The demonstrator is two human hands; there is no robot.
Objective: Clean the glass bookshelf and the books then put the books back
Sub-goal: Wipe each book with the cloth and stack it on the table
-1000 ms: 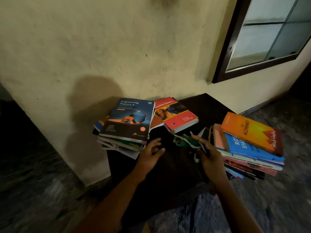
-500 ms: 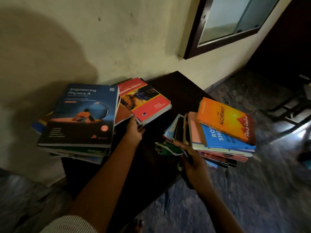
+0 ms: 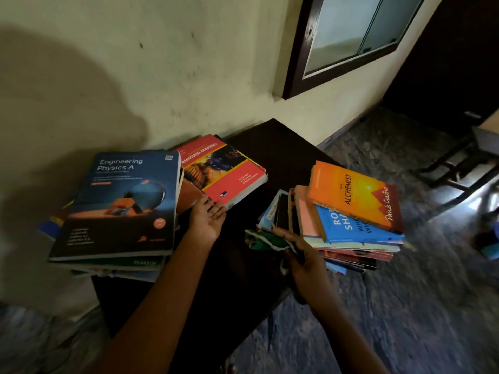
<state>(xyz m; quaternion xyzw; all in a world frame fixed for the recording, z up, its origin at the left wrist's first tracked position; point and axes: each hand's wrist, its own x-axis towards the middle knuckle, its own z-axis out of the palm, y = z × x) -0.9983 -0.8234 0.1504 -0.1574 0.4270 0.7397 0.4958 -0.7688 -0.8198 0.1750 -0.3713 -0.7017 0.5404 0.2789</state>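
I am losing the fingertips of the left hand [image 3: 208, 222] at the corner of the red book [image 3: 224, 171], so I am not seeing whether they are gripping it. The cloth [image 3: 263, 240] is hiding most of the fingers of the right hand [image 3: 305, 260]. The frame's top edge is cutting off the glass bookshelf [image 3: 351, 31]. The blue book [image 3: 121, 201] is showing small print too fine to read, and the floor [image 3: 405, 306] is blurring.

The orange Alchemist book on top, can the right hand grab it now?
Probably yes for reaching: the Alchemist book lies on top of the right pile with nothing over it, beside the right hand. But that hand's grip is full of the green cloth, so grabbing may be clumsy.
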